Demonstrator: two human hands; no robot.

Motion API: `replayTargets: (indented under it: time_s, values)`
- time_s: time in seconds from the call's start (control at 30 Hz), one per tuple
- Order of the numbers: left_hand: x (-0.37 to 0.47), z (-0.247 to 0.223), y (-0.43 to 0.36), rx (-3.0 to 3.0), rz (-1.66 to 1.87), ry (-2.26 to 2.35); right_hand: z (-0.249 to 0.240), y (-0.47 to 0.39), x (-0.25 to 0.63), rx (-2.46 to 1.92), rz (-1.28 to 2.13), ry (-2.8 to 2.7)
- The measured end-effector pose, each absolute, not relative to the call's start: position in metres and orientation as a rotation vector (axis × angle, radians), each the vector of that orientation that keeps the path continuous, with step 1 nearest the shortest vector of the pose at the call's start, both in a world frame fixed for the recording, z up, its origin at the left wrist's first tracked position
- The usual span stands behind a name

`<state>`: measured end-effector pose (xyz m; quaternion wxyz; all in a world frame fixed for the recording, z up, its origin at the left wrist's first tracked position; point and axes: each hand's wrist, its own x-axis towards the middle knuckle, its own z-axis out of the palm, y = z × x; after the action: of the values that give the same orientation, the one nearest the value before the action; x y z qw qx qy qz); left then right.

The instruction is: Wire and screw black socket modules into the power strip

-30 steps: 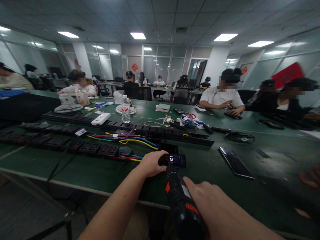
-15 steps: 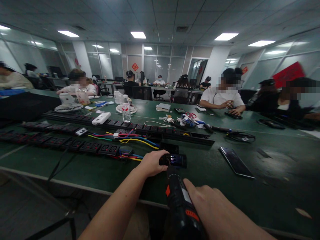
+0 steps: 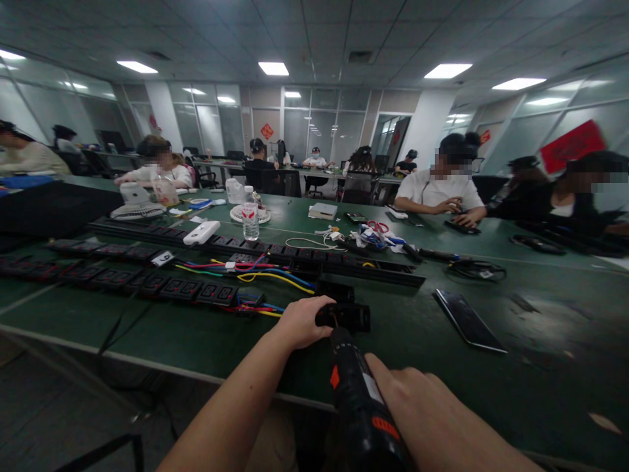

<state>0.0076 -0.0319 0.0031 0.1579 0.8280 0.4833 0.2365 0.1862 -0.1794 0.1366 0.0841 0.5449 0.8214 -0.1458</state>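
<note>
My left hand [image 3: 307,321] is closed around the left end of a small black module [image 3: 354,317] on the green table [image 3: 393,354]. My right hand [image 3: 417,400] grips a black cordless screwdriver [image 3: 361,393] with orange parts. Its tip points at the module beside my left fingertips; whether it touches a screw is too small to tell. Left of my hand, yellow, blue and red wires [image 3: 270,312] run out of a black power strip [image 3: 181,286] toward the module.
Behind lie more black strips [image 3: 275,252], a white box [image 3: 201,233], a water bottle [image 3: 250,219] and a tangle of cables and scissors [image 3: 376,234]. A phone [image 3: 466,320] rests to the right. Co-workers sit across the table, one person [image 3: 437,187] handling a dark object.
The bright display-like glow on the module has gone dark. Everything shifts slightly to the right in view; both hands keep their hold on the module and screwdriver.
</note>
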Motion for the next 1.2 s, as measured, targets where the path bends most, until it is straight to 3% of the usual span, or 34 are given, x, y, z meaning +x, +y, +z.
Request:
replayTargets:
  time_s: [1.2]
  values:
    - [0.008,0.005,-0.033,2.373,0.648,1.403,0.123,-0.182,0.207,1.693,-0.473,2.594]
